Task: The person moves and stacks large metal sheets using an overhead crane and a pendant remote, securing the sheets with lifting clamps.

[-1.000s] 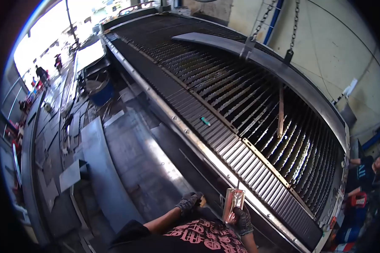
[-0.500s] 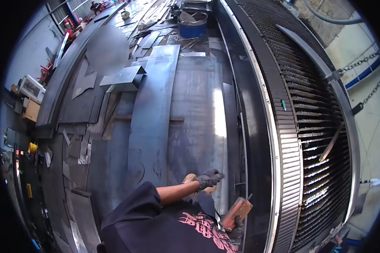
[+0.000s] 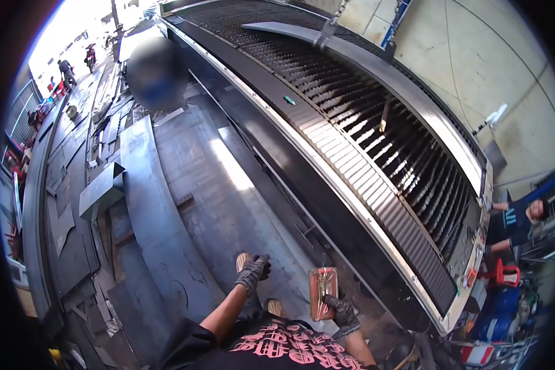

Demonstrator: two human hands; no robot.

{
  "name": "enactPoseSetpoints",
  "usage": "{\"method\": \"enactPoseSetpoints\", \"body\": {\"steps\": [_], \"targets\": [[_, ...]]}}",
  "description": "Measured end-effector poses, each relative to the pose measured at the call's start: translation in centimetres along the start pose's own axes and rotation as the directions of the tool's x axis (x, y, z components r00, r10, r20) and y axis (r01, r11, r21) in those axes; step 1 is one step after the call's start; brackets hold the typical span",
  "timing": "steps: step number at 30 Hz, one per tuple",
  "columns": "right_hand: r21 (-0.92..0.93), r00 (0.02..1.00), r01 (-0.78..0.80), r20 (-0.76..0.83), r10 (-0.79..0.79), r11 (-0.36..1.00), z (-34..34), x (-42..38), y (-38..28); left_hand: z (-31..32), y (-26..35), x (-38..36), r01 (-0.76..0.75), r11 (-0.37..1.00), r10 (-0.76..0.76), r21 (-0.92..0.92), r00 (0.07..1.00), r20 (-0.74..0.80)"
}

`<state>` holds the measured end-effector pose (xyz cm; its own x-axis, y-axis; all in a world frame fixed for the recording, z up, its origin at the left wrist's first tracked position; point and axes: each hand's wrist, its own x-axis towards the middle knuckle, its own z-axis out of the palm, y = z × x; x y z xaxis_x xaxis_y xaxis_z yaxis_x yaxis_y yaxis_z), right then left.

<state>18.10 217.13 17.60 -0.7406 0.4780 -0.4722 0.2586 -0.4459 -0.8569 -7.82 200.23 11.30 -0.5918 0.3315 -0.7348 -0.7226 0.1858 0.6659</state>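
My left hand (image 3: 253, 272), in a grey work glove, hangs over the steel sheets (image 3: 209, 216) with its fingers curled and nothing visible in them. In my right hand (image 3: 344, 313), also gloved, is a boxy red-edged handheld device (image 3: 323, 293) with a short dark rod on top. Its shiny front looks wrapped in clear film, and its markings are too small to read. The thumb lies across its lower right side. Below my left hand, my tan shoes (image 3: 274, 306) stand on the sheets.
Along my right runs a slatted machine bed (image 3: 376, 166) with a pale rail and a curved metal strip (image 3: 407, 86). Another person (image 3: 517, 219) is at its right end, near a red object (image 3: 504, 273). A bent sheet-metal piece (image 3: 103, 191) and scrap plates lie left.
My view has swung right, bringing the bed's end and another person into sight. The device in my right hand now shows its front and stands more upright. My left hand stays curled.
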Motion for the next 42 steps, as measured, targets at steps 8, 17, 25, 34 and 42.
{"method": "enactPoseSetpoints", "body": {"steps": [8, 17, 25, 34, 42], "targets": [[0.257, 0.994, 0.105, -0.049, -0.096, 0.961, -2.6, -2.8, 0.9, 3.7, -8.7, -8.3, 0.038, 0.951, -0.118, 0.308, 0.962, 0.245], [0.112, 0.987, 0.108, 0.109, -0.121, 0.988, 0.1, -1.7, 0.1, -5.7, -9.5, -10.8, -0.025, 0.993, 0.025, 0.119, 1.0, -0.002], [0.218, 0.978, 0.195, -0.122, -0.172, 0.956, 3.5, -8.4, 1.5, -8.2, -12.0, -10.5, 0.023, 0.993, -0.029, 0.112, 0.998, 0.051], [-0.101, 0.795, 0.344, -0.498, -0.347, 0.933, -3.4, -21.6, -1.5, 4.9, -10.6, -13.9, -0.252, 0.927, 0.159, 0.277, 0.935, 0.318], [0.215, 0.73, 0.624, -0.504, -0.462, 0.751, -23.3, -23.6, -3.5, 29.6, -12.6, -17.8, -0.563, 0.761, 0.483, 0.322, 0.823, 0.299]]}}
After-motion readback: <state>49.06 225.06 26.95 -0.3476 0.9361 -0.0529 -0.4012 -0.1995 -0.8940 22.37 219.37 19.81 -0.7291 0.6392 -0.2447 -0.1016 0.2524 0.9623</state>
